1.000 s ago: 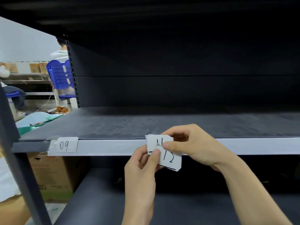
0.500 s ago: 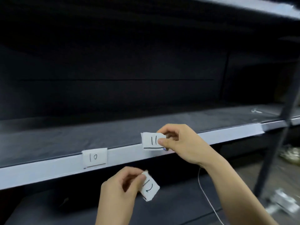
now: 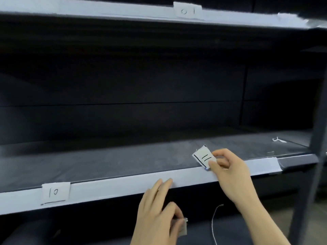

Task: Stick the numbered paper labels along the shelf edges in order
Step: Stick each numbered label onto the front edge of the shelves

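While two labels (image 3: 55,193) stuck, one held.

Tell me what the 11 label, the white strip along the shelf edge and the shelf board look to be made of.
The 11 label: thin white paper, matte, hand-inked; its ragged cut edge and slight curl in the right hand suggest this.
The white strip: smooth, flat, pale, likely paper or tape; which one is unclear.
The shelf board: dark, dull, probably painted metal, judging by its thin edge and faint sheen.
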